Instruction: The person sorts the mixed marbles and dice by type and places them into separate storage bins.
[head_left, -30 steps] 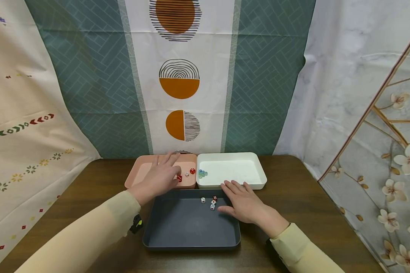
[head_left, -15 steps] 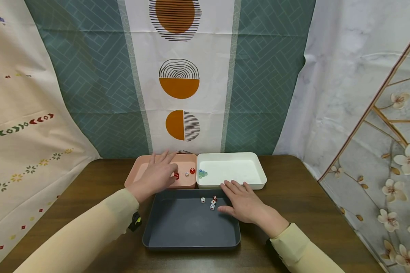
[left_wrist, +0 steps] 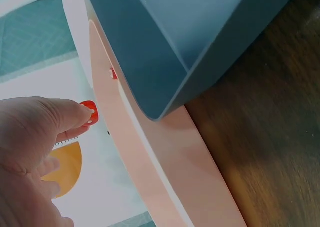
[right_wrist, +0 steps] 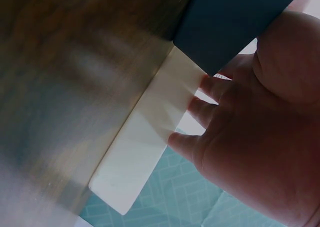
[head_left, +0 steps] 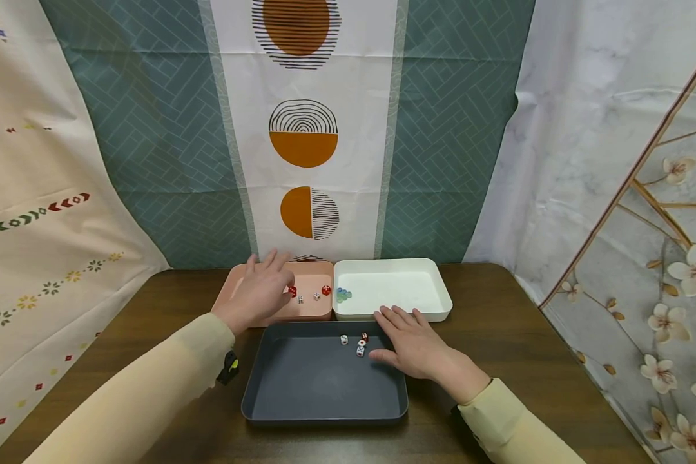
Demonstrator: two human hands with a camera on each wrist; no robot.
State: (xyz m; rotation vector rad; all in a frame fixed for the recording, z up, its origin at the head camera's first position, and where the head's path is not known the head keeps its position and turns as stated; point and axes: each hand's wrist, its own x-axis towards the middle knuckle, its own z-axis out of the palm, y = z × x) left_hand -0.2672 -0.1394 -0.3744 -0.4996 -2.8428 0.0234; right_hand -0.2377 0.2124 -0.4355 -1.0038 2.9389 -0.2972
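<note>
Over the pink tray [head_left: 310, 276], my left hand [head_left: 257, 291] pinches a red die [left_wrist: 90, 112] between thumb and index finger, the other fingers spread loosely. To the right of it in that tray lie a white die [head_left: 300, 299], another white die [head_left: 316, 296] and a red die [head_left: 326, 290]. My right hand [head_left: 414, 348] lies with straight fingers across the right rim of the dark grey tray [head_left: 325, 386], its fingertips at the front edge of the white tray [head_left: 400, 287]. A white die [head_left: 344, 339] and a red die [head_left: 365, 336] sit in the grey tray.
Small clear green and blue pieces [head_left: 343, 295] are gathered at the left end of the white tray. The pink and white trays stand side by side behind the grey one on a brown wooden table [head_left: 499, 335]. A patterned cloth [head_left: 441, 161] hangs behind.
My left hand has drifted left and slightly back over the pink tray with the red die, uncovering a white die. The right hand has stayed in place.
</note>
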